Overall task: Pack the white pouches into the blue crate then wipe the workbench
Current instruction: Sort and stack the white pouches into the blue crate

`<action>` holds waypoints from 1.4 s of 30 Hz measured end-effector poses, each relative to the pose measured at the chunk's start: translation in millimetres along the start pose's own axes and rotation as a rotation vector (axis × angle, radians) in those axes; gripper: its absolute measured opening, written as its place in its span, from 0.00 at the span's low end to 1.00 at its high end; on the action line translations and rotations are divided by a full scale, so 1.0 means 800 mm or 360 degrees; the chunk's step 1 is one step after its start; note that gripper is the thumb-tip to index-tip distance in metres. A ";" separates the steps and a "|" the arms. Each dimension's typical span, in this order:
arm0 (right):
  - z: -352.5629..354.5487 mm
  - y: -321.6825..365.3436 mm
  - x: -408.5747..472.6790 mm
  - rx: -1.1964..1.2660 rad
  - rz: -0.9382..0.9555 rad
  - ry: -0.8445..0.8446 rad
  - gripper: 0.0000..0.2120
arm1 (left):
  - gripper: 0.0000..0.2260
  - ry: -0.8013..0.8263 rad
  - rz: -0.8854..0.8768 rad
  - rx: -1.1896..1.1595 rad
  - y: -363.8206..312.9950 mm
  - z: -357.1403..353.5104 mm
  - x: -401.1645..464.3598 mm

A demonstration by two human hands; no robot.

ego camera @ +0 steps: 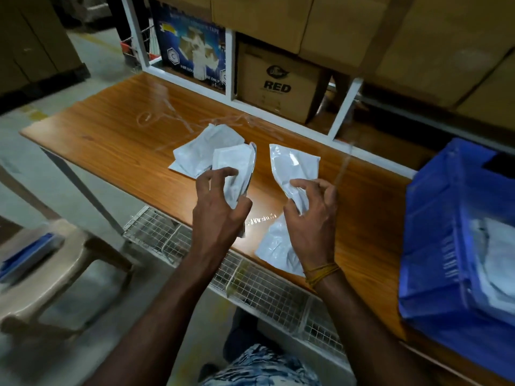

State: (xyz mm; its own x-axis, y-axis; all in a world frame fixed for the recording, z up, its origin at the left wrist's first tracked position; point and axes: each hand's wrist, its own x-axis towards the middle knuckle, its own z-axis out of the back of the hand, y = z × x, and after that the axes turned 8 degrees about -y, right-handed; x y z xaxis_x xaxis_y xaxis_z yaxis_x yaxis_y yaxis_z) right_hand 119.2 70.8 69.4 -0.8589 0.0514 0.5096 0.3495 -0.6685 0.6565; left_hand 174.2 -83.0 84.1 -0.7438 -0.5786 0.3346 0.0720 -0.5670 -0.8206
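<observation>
One white pouch point(237, 174) is pinched in the left hand point(220, 207) fingers, another pouch point(295, 168) in the right hand point(312, 224), above the counter point(111, 129) near edge. Right: blue crate point(434, 246). Behind, a carton point(276, 84) reads "RED".

The scene was dim, brightest at centre frame. A glare patch shone on the glossy workbench point(117, 126) between the wrists. Corners fell dark, wide-angle bending curved the edges, and the blue crate point(446, 232) at right was blurred.
</observation>
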 end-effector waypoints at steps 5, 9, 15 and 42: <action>0.077 -0.010 -0.013 -0.0012 0.0002 -0.0116 0.17 | 0.22 0.0078 -0.0076 -0.0076 -0.054 -0.012 -0.042; 0.134 -0.021 -0.011 0.0019 0.0016 -0.0263 0.16 | 0.23 0.0140 -0.0120 -0.0180 -0.098 -0.038 -0.072; 0.234 -0.071 -0.006 0.0007 -0.0009 -0.0451 0.16 | 0.23 0.0202 -0.0252 -0.0304 -0.179 -0.096 -0.121; 0.400 -0.414 0.109 -0.0502 -0.0663 -0.0175 0.15 | 0.25 0.0825 -0.0237 0.0332 -0.360 -0.478 -0.221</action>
State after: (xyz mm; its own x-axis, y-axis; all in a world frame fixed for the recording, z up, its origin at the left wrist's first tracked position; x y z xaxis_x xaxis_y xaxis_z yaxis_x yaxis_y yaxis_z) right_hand 48.5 534.4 74.1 -0.8507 0.4262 0.3077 -0.1570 -0.7646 0.6251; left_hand 30.8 406.8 84.0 -0.9806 -0.1505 0.1255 0.0319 -0.7546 -0.6554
